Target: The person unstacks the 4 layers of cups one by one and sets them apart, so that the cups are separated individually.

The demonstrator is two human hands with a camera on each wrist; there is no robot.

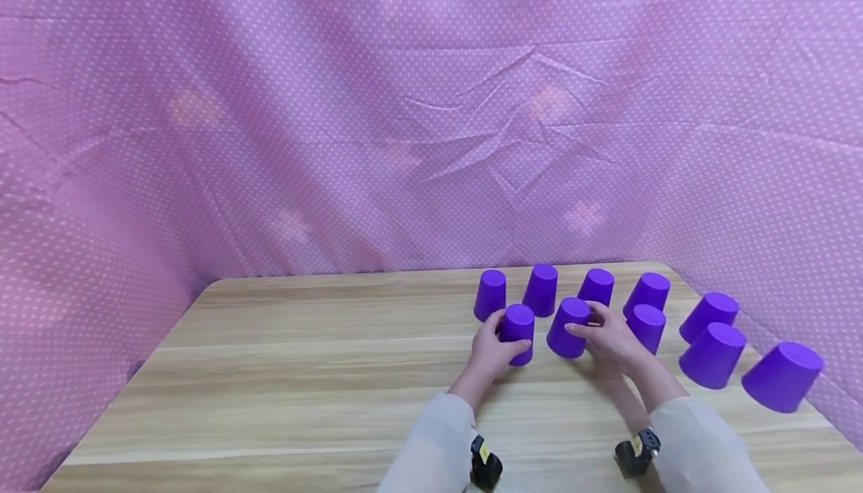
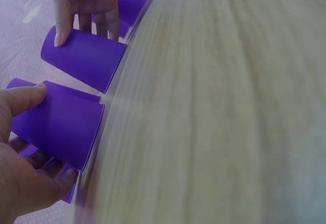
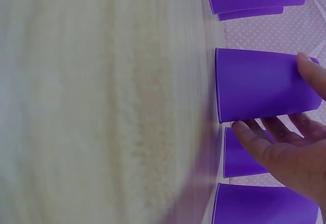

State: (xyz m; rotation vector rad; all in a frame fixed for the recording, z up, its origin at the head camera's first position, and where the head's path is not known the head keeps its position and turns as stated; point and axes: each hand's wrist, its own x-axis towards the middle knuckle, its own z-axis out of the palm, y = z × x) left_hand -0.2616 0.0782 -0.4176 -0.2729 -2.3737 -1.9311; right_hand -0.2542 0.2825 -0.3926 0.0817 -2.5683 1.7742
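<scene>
My left hand (image 1: 492, 347) holds an upside-down purple cup (image 1: 518, 332), fingers on its far left side and thumb across the near side. To its right, my right hand (image 1: 612, 339) has thumb and fingers around another upturned purple cup (image 1: 565, 332). The left wrist view shows the left thumb on top of its cup (image 2: 63, 124) with curled fingers beneath. In the right wrist view, the right hand (image 3: 295, 152) grips its cup (image 3: 262, 84) near the narrow base. Both cups have their rims down at the tabletop, with a small gap between them.
Behind stands a row of upturned purple cups, from one at the left (image 1: 490, 296) to one at the far right (image 1: 782, 377). Two more, one (image 1: 646, 327) right of my right hand and another (image 1: 712, 356), form a nearer row. Pink dotted cloth (image 1: 431, 141) surrounds the wooden table (image 1: 270, 380).
</scene>
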